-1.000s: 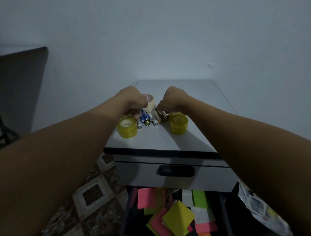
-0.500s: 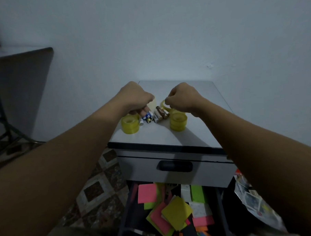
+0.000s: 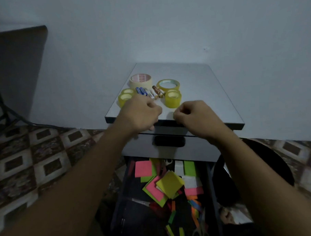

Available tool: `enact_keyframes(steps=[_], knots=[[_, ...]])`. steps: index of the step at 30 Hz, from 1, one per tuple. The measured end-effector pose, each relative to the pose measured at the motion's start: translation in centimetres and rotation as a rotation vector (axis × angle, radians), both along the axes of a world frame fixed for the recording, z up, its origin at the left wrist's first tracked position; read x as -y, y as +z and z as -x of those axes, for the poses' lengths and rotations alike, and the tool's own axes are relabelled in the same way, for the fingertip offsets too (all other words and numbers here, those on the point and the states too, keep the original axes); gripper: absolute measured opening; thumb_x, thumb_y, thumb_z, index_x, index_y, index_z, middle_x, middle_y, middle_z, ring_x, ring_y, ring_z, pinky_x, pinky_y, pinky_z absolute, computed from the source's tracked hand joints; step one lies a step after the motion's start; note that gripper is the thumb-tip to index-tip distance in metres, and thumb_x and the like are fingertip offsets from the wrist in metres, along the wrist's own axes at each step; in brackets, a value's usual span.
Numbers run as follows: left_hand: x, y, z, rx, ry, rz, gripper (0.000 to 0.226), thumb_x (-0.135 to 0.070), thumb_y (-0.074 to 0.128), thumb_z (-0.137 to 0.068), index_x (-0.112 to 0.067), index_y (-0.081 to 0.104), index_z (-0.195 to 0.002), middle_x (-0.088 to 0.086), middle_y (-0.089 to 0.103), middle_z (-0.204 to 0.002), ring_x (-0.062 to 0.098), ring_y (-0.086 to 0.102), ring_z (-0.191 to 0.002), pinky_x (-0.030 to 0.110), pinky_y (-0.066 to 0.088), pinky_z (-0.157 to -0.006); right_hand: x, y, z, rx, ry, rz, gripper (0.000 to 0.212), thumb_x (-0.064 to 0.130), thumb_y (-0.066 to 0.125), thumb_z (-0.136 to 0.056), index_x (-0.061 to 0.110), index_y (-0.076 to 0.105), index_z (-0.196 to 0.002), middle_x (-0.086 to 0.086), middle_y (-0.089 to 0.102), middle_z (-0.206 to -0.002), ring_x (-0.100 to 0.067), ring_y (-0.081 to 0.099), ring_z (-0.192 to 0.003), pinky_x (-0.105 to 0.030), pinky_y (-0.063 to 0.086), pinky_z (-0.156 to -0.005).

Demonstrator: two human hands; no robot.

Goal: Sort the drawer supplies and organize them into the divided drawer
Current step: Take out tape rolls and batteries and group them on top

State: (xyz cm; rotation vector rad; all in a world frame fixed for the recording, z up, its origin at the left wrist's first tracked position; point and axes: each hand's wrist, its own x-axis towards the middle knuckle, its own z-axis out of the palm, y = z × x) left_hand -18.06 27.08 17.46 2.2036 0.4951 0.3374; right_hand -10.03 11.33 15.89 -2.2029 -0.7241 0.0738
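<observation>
On the grey cabinet top (image 3: 200,91) lie a beige tape roll (image 3: 140,79), a flat yellow tape ring (image 3: 168,84), small yellow tape rolls at the left (image 3: 125,97) and right (image 3: 173,98), and several batteries (image 3: 151,93) between them. My left hand (image 3: 142,115) and my right hand (image 3: 193,115) hover over the top's front edge, fingers curled, with nothing visible in them. Below, the open drawer (image 3: 212,195) holds loose sticky notes (image 3: 170,184), coloured paper strips and scissors (image 3: 200,231).
A shut drawer with a black handle (image 3: 169,141) sits above the open one. A dark table (image 3: 14,52) stands at the left by the wall. A black round seat (image 3: 263,166) is close on the right. Patterned floor (image 3: 37,158) surrounds the cabinet.
Both hands have pulled back from the batteries and tape rolls to the cabinet's front edge. The tape rolls and batteries now show fully.
</observation>
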Motion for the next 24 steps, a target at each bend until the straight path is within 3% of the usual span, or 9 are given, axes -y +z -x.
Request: enact_keyframes(steps=[4,7,13,16,19,22,24], knots=[[1.9,-4.0,1.8,-0.047,-0.041,0.039,0.02,-0.026,0.062,-0.092,-0.014,0.07,-0.078,0.004,0.073,-0.071,0.016,0.068,-0.052,0.03,0.051,-0.045,2.3,-3.5,1.9,-0.045,0.002,0.035,0.017,0.028,0.06,-0.092,0.018,0.069,-0.083,0.002,0.069,-0.079,-0.013,0.064,-0.076,-0.031,0.052,-0.069],[3.0,-8.0,2.4,-0.163,-0.082,0.089,0.02,-0.024,0.061,-0.095,-0.016,0.068,-0.079,0.006,0.073,-0.074,0.018,0.066,-0.053,0.04,0.06,-0.062,3.8,-6.9,2.7,-0.151,0.009,0.086,0.016,0.023,0.058,-0.095,0.012,0.068,-0.086,-0.007,0.07,-0.082,-0.022,0.065,-0.077,-0.041,0.055,-0.072],[3.8,-15.7,3.5,-0.378,-0.26,0.008,0.034,-0.025,0.057,-0.095,0.005,0.066,-0.083,0.021,0.07,-0.078,0.029,0.069,-0.062,0.039,0.057,-0.06,5.7,-14.3,4.3,-0.294,0.03,0.248,0.015,0.02,0.059,-0.091,0.013,0.072,-0.087,0.0,0.072,-0.087,-0.013,0.064,-0.078,-0.027,0.049,-0.068],[3.8,-19.2,4.0,-0.514,-0.318,-0.079,0.035,-0.025,0.058,-0.092,-0.005,0.055,-0.064,0.017,0.056,-0.06,0.028,0.057,-0.051,0.044,0.054,-0.055,5.4,-17.5,5.1,-0.367,0.085,0.359,0.019,0.022,0.058,-0.091,0.009,0.071,-0.086,-0.006,0.071,-0.087,-0.02,0.066,-0.081,-0.03,0.049,-0.067],[3.9,-21.9,4.9,-0.602,-0.372,-0.068,0.033,-0.024,0.058,-0.09,-0.015,0.048,-0.06,0.01,0.045,-0.061,0.02,0.047,-0.055,0.036,0.038,-0.055,4.9,-20.8,5.9,-0.464,0.169,0.462,0.025,0.024,0.058,-0.091,0.011,0.062,-0.07,-0.008,0.063,-0.072,-0.023,0.059,-0.068,-0.028,0.043,-0.058],[3.9,-24.0,6.0,-0.742,-0.421,-0.08,0.026,-0.023,0.059,-0.088,-0.01,0.06,-0.066,0.013,0.058,-0.069,0.025,0.059,-0.066,0.034,0.044,-0.06,4.8,-23.2,6.7,-0.507,0.246,0.576,0.022,0.021,0.056,-0.089,0.014,0.059,-0.068,-0.007,0.06,-0.073,-0.024,0.054,-0.068,-0.029,0.038,-0.056],[4.0,-25.0,6.8,-0.84,-0.476,-0.074,0.018,-0.02,0.06,-0.087,-0.005,0.071,-0.083,0.012,0.069,-0.084,0.027,0.066,-0.082,0.037,0.053,-0.072,4.7,-24.2,7.3,-0.553,0.298,0.691,0.018,0.015,0.056,-0.086,0.003,0.067,-0.079,-0.019,0.066,-0.086,-0.026,0.056,-0.072,-0.032,0.041,-0.058]])
